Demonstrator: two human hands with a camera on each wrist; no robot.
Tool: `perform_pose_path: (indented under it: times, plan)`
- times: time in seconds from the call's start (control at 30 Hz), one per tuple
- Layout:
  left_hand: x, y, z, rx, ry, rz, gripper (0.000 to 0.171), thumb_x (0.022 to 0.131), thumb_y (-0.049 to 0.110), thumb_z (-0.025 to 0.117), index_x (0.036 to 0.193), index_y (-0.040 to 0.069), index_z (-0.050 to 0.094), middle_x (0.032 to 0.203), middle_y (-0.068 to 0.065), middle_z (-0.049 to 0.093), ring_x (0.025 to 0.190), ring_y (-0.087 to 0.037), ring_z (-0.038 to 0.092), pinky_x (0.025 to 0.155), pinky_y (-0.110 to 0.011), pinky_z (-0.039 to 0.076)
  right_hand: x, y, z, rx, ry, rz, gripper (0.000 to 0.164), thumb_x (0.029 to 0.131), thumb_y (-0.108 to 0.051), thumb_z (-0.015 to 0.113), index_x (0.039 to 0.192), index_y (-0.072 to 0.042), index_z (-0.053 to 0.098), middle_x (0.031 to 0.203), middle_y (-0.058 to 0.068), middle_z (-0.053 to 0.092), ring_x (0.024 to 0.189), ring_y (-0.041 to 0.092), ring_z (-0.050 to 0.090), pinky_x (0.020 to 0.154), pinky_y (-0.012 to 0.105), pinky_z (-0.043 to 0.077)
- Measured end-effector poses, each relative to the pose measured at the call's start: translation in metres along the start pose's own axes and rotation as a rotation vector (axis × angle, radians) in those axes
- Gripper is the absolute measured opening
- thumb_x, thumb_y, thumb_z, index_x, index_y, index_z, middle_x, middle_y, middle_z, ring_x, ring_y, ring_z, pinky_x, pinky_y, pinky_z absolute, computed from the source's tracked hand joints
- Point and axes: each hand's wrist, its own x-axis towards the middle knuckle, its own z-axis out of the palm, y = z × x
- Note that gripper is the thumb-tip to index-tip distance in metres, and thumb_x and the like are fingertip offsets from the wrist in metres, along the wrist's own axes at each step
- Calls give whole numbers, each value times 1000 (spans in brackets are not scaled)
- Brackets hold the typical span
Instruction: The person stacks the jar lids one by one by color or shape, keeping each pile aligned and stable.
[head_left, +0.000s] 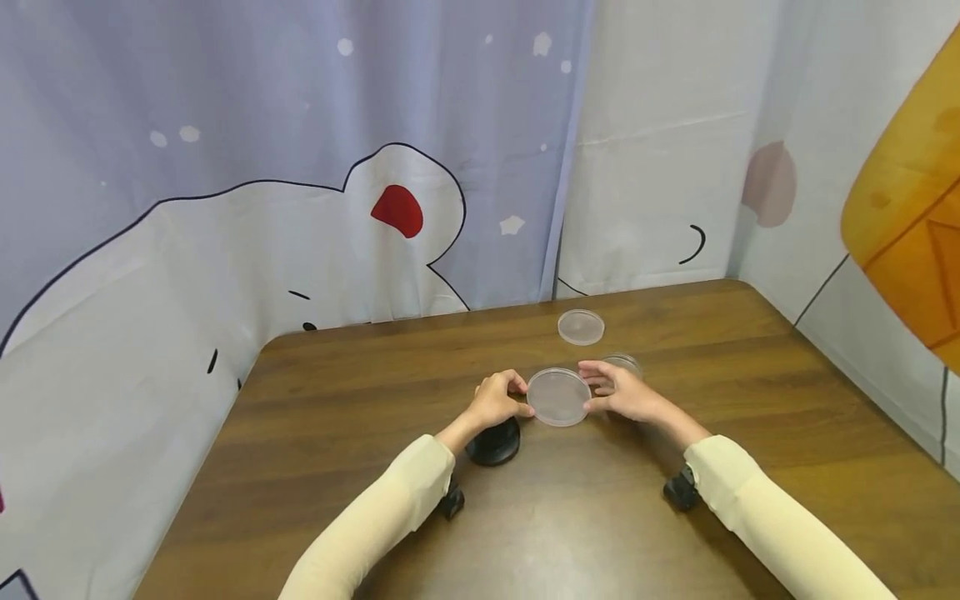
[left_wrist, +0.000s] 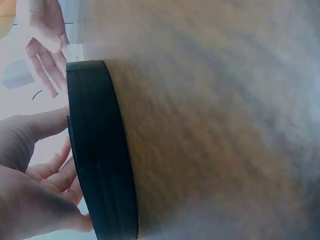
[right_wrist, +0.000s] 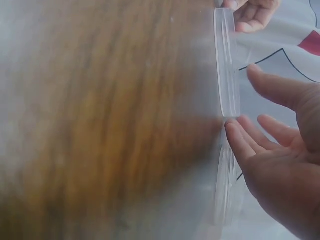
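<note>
A clear, shallow round dish with a rim, like a petri dish (head_left: 558,398), lies on the table between both hands. My left hand (head_left: 497,400) is at its left edge, thumb tip right at the rim and fingers loosely bent. On the opposite side, my right hand (head_left: 621,393) has its thumb tip by the rim and its fingers spread. In the right wrist view the fingers of the right hand (right_wrist: 280,135) are relaxed around nothing, beside the dish's wall (right_wrist: 228,62). A black round disc (head_left: 493,443) sits below the left wrist, and in the left wrist view it partly hides the fingers.
Another clear dish (head_left: 581,327) lies farther back on the wooden table (head_left: 337,417). Partly behind the right hand are more clear dishes (head_left: 624,362), apparently overlapping. A printed curtain (head_left: 510,150) hangs along the table's back edge.
</note>
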Motion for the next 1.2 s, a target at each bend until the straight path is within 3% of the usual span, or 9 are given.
perform_pose_path:
  times: [0.13,0.37,0.47,0.63,0.8,0.9,0.97,1.1,1.2]
  plan:
    - [2,8,-2,3,-47,-5,36,72,13,84,100,1,64,104,-15,71,104,-30,64,94,-41,42,-6,-2,-7,4,22,18,66,89,0,65,142,17,30,141,39,42,130,52,45,107,56,41]
    - [10,39,-17,-61,-121,-11,50,80,13,79,120,-6,56,127,-23,60,123,-40,54,103,-50,45,-29,6,-21,165,149,126,65,94,-14,63,146,8,32,145,32,44,132,41,49,94,17,50]
    - [21,49,-25,-68,-116,-7,52,82,15,77,124,-5,55,131,-22,57,126,-40,51,105,-50,44,-35,4,-31,182,209,129,64,95,-17,63,146,7,33,144,33,43,126,28,58,90,10,48]
    - [43,59,-38,-25,-146,4,51,84,17,76,125,-4,55,131,-21,59,126,-36,53,107,-46,44,-32,-6,-46,175,253,107,62,96,-17,61,147,6,33,144,35,41,108,-4,61,89,7,46]
    - [65,65,-44,96,-220,41,48,85,16,75,124,-4,56,128,-20,62,122,-32,58,106,-39,46,-22,-12,-55,186,288,144,63,96,-18,61,149,1,32,147,32,40,100,-13,58,88,7,46]
    - [76,68,-42,118,-253,60,49,86,15,74,127,-4,54,132,-20,60,124,-32,56,107,-39,46,-18,-10,-60,152,307,185,62,97,-17,60,150,-1,31,148,28,42,104,-8,58,88,8,46]
    - [82,69,-40,106,-260,60,50,86,15,73,128,-4,54,132,-20,59,124,-32,56,107,-39,46,-17,-8,-63,121,327,208,63,96,-17,60,150,-1,31,148,27,43,114,5,60,92,12,47]
    - [92,68,-33,89,-247,48,47,86,13,72,126,-4,55,123,-18,65,116,-30,61,101,-37,50,-14,-2,-68,109,365,250,65,96,-18,61,151,-2,30,148,27,42,132,31,50,109,33,43]
    - [102,62,-28,54,-252,13,46,85,10,71,126,-4,54,113,-16,70,110,-29,64,98,-37,51,-9,6,-75,163,372,284,69,96,-19,62,152,-2,26,151,27,38,135,32,45,116,44,35]
